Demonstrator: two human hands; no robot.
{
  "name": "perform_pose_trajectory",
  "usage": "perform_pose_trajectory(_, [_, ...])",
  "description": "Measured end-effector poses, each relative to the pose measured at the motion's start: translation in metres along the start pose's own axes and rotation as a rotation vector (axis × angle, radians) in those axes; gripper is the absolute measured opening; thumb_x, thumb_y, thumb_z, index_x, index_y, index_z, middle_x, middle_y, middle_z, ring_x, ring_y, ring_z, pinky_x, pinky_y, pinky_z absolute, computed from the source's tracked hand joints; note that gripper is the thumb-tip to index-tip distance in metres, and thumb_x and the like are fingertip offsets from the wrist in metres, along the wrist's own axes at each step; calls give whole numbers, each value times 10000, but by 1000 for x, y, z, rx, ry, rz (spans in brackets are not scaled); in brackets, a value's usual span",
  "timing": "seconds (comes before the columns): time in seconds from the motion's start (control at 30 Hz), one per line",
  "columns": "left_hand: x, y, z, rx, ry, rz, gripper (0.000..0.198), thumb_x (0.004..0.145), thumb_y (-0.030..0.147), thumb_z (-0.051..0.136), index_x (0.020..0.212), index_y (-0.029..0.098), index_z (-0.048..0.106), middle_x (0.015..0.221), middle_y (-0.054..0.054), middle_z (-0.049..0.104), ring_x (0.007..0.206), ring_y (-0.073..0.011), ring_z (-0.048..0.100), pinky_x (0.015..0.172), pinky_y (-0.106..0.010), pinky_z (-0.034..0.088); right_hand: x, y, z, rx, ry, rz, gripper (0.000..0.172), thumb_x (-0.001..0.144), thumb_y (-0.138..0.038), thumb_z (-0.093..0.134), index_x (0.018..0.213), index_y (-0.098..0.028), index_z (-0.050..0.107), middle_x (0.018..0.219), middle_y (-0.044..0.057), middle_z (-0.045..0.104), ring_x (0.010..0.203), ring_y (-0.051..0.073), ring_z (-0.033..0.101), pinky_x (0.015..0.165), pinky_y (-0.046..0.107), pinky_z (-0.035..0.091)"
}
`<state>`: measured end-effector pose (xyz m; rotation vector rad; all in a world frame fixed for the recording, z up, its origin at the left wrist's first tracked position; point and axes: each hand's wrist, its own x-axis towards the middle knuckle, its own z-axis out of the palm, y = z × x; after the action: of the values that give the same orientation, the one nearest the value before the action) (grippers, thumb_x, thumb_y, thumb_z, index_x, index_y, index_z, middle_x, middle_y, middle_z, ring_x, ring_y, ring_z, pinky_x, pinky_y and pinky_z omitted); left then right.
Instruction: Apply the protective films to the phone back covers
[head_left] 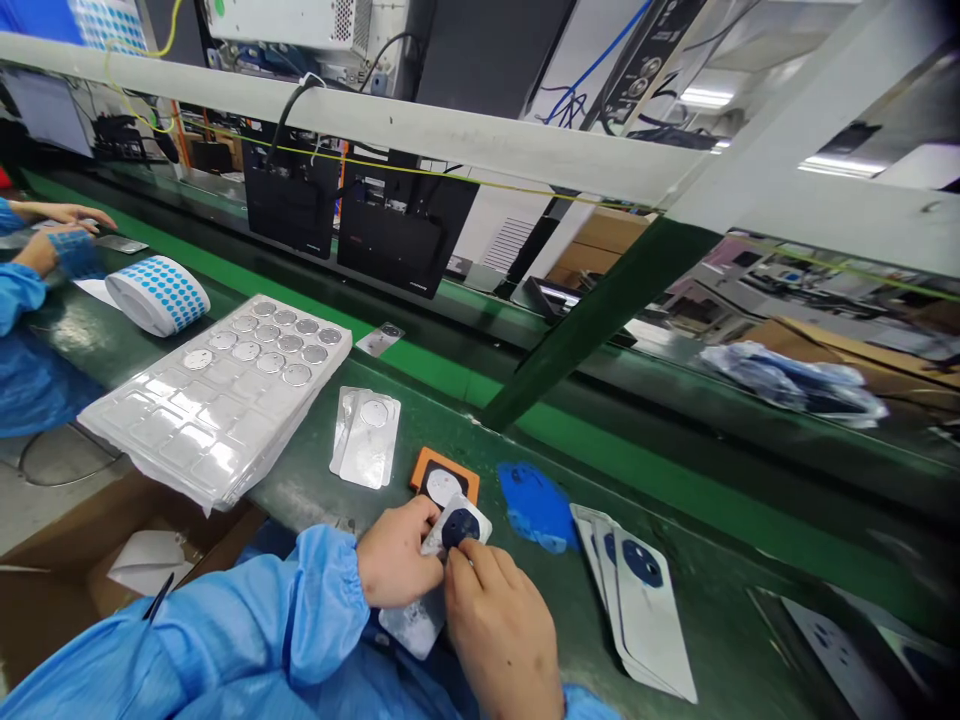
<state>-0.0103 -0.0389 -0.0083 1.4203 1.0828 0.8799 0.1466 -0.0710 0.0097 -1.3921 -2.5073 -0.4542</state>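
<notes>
My left hand [396, 565] and my right hand [499, 630] meet low in the middle of the view, both pinched on a small clear piece with a dark round patch [457, 528]. An orange square fixture with a round disc in it [444, 482] lies just beyond my fingers. A flat clear piece [414, 622] sits under my hands. My blue sleeves cover both wrists.
A clear blister tray of round discs [217, 390] lies to the left, a roll of blue dot stickers [156, 292] behind it. Clear sleeves [366, 438], a blue cloth [536, 505] and white backing sheets [645, 610] surround my hands. Another person's hands [52, 235] work far left.
</notes>
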Motion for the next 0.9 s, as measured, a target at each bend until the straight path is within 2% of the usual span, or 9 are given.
perform_pose_trajectory(0.13, [1, -3, 1, -33, 3, 8, 380, 653, 51, 566, 1003, 195, 591, 826, 21, 706, 715, -154, 639, 643, -231, 451, 4, -3, 0, 45, 17, -24, 217, 848, -94, 508, 692, -228, 577, 736, 52, 600, 693, 205, 529, 640, 357, 421])
perform_pose_trajectory(0.23, [1, -8, 0, -97, 1, 2, 390, 647, 51, 577, 1012, 188, 582, 815, 22, 691, 697, -141, 618, 614, -218, 435, 11, 13, -4, 233, 64, 76, 190, 861, -161, 510, 697, -229, 578, 763, 37, 636, 753, 195, 579, 698, 328, 448])
perform_pose_trajectory(0.37, [1, -13, -3, -269, -27, -73, 400, 631, 24, 538, 1002, 170, 572, 785, 19, 673, 649, -121, 605, 558, -197, 414, 23, 77, -12, 416, 114, 458, 122, 820, -286, 544, 755, -245, 639, 815, 10, 697, 707, 181, 615, 658, 289, 462])
perform_pose_trajectory(0.47, [-1, -13, -3, -483, 22, -124, 349, 622, 40, 542, 948, 163, 562, 789, 8, 670, 667, -123, 615, 579, -203, 439, 31, 132, 3, 112, 380, 710, 173, 811, -285, 514, 816, -193, 661, 921, 98, 711, 858, 251, 635, 766, 345, 462])
perform_pose_trajectory(0.6, [-2, -8, -2, -708, 44, -195, 317, 579, 75, 551, 881, 169, 529, 671, 29, 618, 561, -117, 578, 523, -206, 423, 36, 167, 44, 20, 41, 340, 142, 752, -203, 515, 656, -183, 618, 904, 140, 715, 915, 269, 636, 838, 384, 456])
perform_pose_trajectory(0.67, [-1, -5, -2, -779, 34, -210, 355, 535, 66, 526, 873, 173, 523, 644, 38, 594, 539, -118, 565, 508, -206, 414, 33, 167, 55, 63, -59, 253, 149, 734, -177, 505, 675, -192, 641, 851, 103, 723, 886, 243, 659, 838, 371, 478])
perform_pose_trajectory(0.77, [2, -1, 0, -901, 25, -242, 452, 482, 59, 481, 914, 183, 531, 716, 19, 621, 622, -143, 604, 571, -238, 461, 17, 144, 49, 128, 15, 251, 284, 814, -219, 454, 965, -177, 690, 1053, 118, 719, 1088, 275, 638, 946, 449, 481])
perform_pose_trajectory(0.83, [6, 3, 5, -984, -11, -283, 484, 470, 62, 482, 935, 184, 538, 761, -5, 637, 665, -163, 618, 610, -270, 483, 0, 113, 38, 287, 90, 190, 446, 863, -317, 487, 1278, -177, 572, 1328, 139, 601, 1272, 306, 534, 1033, 512, 445])
perform_pose_trajectory(0.9, [9, 8, 14, -1069, -101, -314, 485, 467, 62, 501, 936, 178, 544, 740, -11, 620, 643, -166, 606, 619, -295, 491, -18, 75, 31, 491, 34, 41, 743, 812, -412, 619, 1481, -223, 357, 1522, 134, 404, 1373, 347, 423, 1070, 555, 422])
